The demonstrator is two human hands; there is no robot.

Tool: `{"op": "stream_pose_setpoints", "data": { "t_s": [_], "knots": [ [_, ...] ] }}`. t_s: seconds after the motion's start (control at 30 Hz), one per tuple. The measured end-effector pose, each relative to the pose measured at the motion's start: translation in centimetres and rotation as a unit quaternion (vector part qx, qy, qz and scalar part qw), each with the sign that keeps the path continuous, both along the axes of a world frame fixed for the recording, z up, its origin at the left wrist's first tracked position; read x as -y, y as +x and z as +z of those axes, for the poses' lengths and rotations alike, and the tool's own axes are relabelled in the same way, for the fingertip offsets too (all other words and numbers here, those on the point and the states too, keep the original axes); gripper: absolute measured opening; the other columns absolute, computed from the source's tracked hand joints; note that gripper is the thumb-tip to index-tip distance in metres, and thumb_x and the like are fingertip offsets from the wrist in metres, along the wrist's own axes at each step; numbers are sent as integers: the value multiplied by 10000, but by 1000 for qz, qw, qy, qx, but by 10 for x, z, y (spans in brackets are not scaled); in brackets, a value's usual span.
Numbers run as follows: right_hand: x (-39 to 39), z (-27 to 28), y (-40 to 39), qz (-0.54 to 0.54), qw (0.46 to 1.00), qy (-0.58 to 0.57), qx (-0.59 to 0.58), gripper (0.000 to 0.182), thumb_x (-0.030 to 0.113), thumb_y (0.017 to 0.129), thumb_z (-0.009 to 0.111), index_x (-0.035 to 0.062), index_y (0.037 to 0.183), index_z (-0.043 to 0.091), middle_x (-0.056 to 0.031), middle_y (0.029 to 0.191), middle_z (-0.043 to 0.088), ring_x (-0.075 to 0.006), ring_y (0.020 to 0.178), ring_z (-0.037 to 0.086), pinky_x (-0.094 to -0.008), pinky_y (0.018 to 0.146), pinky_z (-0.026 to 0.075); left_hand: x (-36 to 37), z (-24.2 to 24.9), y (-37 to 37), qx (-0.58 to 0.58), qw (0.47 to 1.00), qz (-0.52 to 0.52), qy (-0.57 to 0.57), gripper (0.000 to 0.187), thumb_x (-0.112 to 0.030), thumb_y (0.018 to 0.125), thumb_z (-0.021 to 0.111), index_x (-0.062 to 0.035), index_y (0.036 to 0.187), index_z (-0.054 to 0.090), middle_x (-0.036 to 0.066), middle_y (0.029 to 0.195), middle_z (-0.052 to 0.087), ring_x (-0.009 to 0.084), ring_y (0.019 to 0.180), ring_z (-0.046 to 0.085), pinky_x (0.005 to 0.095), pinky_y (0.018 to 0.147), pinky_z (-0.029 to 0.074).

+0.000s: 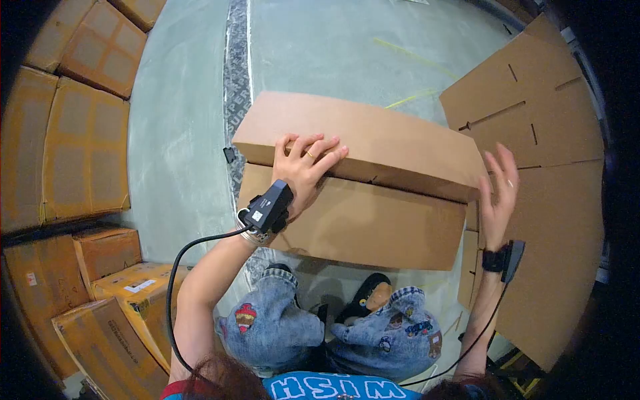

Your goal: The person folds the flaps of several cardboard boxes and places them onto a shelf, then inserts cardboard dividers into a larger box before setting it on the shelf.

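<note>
A brown cardboard box [363,137] stands in front of my knees, its long upper panel tilted and a flap [367,223] hanging down on my side. My left hand [303,167] is wrapped over the near edge of the upper panel, fingers on top and thumb hidden. At the box's right end is my right hand [499,193], its fingers stretched out and apart, fingertips right beside the corner. Each wrist carries a black strapped device, the left one [269,205] and the right one [512,260], with a cable running back along the arm.
Taped cartons [87,147] are stacked along the left, with smaller ones [137,287] lower down. On the right lean large flat cardboard sheets [547,247] with slots cut in them. A dark printed strip [237,73] crosses the pale green floor [180,100].
</note>
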State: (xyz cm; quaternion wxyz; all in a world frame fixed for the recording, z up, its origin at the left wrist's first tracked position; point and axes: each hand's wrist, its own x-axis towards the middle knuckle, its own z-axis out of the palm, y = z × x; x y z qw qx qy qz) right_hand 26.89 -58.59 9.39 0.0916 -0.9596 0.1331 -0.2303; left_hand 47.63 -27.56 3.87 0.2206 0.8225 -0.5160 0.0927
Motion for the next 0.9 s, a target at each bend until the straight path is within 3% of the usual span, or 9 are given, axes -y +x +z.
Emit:
{"op": "stream_pose_setpoints", "data": {
  "t_s": [0.1,0.2,0.3,0.33,0.57,0.67,0.77,0.87,0.9],
  "knots": [
    [-6,-7,30,64,970,52,-227,442,253,916,514,121,1337,491,-155,1396,440,-341,1306,379,-472,1097,247,-3,-7,2,-1,1000,-6,-5,601,-35,665,662,-187,1238,560,8,1303,532,223,1223,468,470,1040,304],
    [-19,-17,27,47,967,78,-240,518,300,921,474,132,1406,401,-162,1467,339,-347,1366,283,-503,1119,181,-9,-7,-7,-17,999,-28,20,584,-57,708,649,-194,1266,540,12,1376,479,233,1307,400,513,1086,245],
    [-38,-70,-1,19,966,-40,-257,571,313,929,430,140,1457,299,-147,1527,211,-335,1414,162,-520,1135,97,-24,-41,-21,-6,990,-63,129,551,-112,784,612,-201,1316,498,20,1464,377,249,1374,310,555,1116,166],
    [-44,-68,-5,20,969,8,-247,596,289,920,441,141,1470,264,-124,1550,140,-318,1431,89,-529,1137,35,-26,-33,-25,-48,982,-67,167,537,-210,851,559,-204,1373,435,25,1512,292,252,1402,250,572,1121,118],
    [-46,-73,3,-7,975,28,-222,591,243,909,462,146,1463,282,-116,1537,198,-307,1423,147,-506,1141,57,-21,-15,-16,-97,975,-76,183,594,-339,904,494,-174,1447,319,52,1520,267,256,1415,205,532,1139,91],
    [-31,-90,-7,-60,981,120,-139,576,268,930,455,101,1456,287,-139,1528,212,-305,1419,166,-502,1139,84,-23,-17,-11,-163,975,5,154,626,-328,908,493,-128,1461,279,106,1517,256,274,1413,204,535,1137,89],
    [-7,-115,-35,-185,975,83,-90,578,304,953,442,44,1444,285,-163,1529,195,-317,1412,177,-456,1139,129,-58,-37,13,-88,968,193,134,630,-316,932,472,-82,1467,236,156,1520,222,301,1410,197,477,1145,130],
    [18,-129,-60,-207,938,265,-81,540,329,965,467,-7,1375,371,-176,1426,342,-285,1325,307,-375,1093,230,-100,-77,33,-193,917,346,-36,519,-302,959,450,-56,1406,353,181,1435,361,336,1321,350,416,1082,288],
    [24,-132,-68,-202,918,329,-91,511,318,966,473,-12,1351,405,-171,1383,398,-269,1285,359,-362,1073,261,-106,-75,34,-240,915,322,-37,474,-287,967,434,-41,1370,390,189,1373,407,341,1267,395,403,1043,324]
  ]
}}
